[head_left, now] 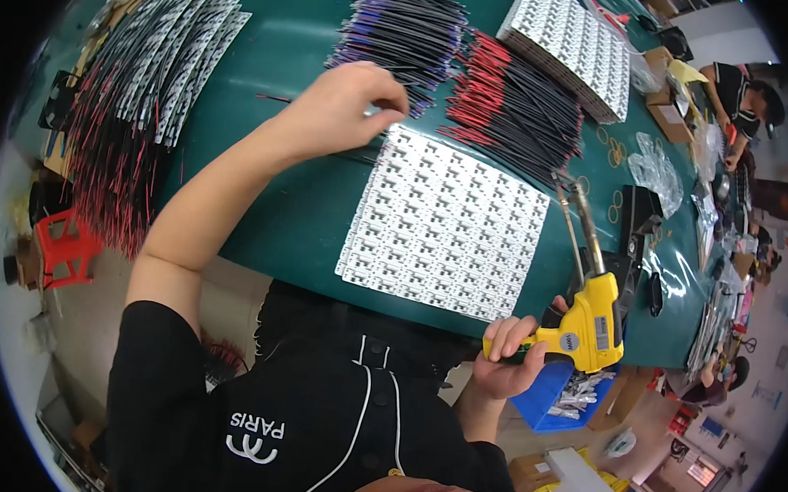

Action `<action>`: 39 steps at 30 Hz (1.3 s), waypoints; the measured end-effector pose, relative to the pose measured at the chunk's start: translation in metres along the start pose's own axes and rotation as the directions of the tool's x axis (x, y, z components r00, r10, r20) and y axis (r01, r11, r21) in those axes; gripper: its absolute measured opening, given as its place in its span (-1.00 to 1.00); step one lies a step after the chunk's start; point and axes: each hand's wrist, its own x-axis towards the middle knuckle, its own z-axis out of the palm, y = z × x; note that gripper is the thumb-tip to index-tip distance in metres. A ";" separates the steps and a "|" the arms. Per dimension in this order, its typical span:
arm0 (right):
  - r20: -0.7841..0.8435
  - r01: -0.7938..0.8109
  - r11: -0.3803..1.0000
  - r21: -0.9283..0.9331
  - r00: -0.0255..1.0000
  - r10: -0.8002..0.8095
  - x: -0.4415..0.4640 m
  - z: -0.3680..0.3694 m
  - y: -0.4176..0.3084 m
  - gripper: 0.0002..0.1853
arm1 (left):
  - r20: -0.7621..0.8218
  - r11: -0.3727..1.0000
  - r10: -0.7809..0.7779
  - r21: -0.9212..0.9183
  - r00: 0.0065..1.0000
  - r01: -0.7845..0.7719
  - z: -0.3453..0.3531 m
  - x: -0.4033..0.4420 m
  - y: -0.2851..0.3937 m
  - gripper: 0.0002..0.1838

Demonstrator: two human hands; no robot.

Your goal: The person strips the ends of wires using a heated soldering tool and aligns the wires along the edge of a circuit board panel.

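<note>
My right hand [510, 355] is wrapped round the grip of a yellow soldering gun [585, 332], whose metal tip points up past the right edge of a white circuit board panel [444, 222]. The panel lies flat before me, covered with rows of small pads. Over its top left corner, my left hand [352, 101] is bent down, thumb and fingers drawn together; anything between them is too small to make out. A thin wire with a red end [273, 97] shows beside the left forearm. Just beyond this hand lies a bundle of black and blue wires [400, 41].
Black wires with red ends [508, 105] lie behind the panel, near a stack of white panels [569, 46]. Wired panels [186, 52] hang over the left edge. Rubber bands [615, 151] and a plastic bag [656, 175] lie right. A blue bin [546, 401] stands below.
</note>
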 end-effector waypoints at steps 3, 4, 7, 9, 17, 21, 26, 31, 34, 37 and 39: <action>-0.080 -0.010 0.992 0.126 0.997 0.020 -0.001 -0.006 -0.005 -0.41 | 0.096 0.991 0.112 0.057 0.989 -0.118 0.022 0.038 0.025 -0.94; -0.084 -0.003 0.994 0.108 0.996 0.012 0.000 -0.006 -0.006 -0.41 | 0.107 0.989 0.130 0.051 0.986 -0.136 0.034 0.054 0.029 -0.94; -0.096 0.028 0.998 0.059 0.995 -0.022 -0.002 -0.007 -0.008 -0.41 | 0.136 0.976 0.194 0.075 0.971 -0.206 0.083 0.103 0.037 -0.94; -0.119 0.050 0.997 0.050 0.992 -0.044 -0.006 -0.012 -0.012 -0.42 | 0.190 0.979 0.155 0.105 0.970 -0.177 0.118 0.128 0.046 -0.90; -0.183 0.071 0.997 0.026 0.981 -0.065 -0.026 -0.037 -0.019 -0.48 | 0.070 0.935 0.054 0.347 0.996 -0.075 0.185 0.144 0.065 -0.91; -0.099 0.058 0.998 -0.010 0.993 -0.059 -0.029 -0.046 -0.017 -0.52 | -0.063 0.960 0.155 0.245 0.986 -0.135 0.183 0.143 0.052 -0.92; -0.092 0.071 0.997 -0.007 0.993 -0.071 -0.027 -0.039 -0.018 -0.53 | -0.254 0.933 0.037 -0.338 0.966 -0.125 0.115 0.159 0.058 -0.87; -0.109 0.048 0.999 -0.008 0.993 -0.048 -0.026 -0.036 -0.018 -0.49 | -0.412 0.867 0.132 -0.392 0.901 -0.306 -0.014 0.131 0.085 -0.86; -0.048 0.020 1.000 0.005 0.999 -0.020 -0.024 -0.034 -0.014 -0.49 | -0.229 0.958 0.161 -0.196 0.960 -0.207 -0.064 0.081 0.095 -0.90; -0.063 -0.018 1.000 0.021 0.998 0.019 -0.019 -0.023 -0.009 -0.44 | -0.113 0.968 0.249 0.063 0.962 -0.243 -0.046 0.026 0.063 -0.88; -0.083 -0.044 0.999 0.009 0.996 0.045 -0.017 -0.016 -0.006 -0.41 | 0.075 0.994 0.108 0.014 0.991 -0.110 -0.036 -0.009 0.048 -0.85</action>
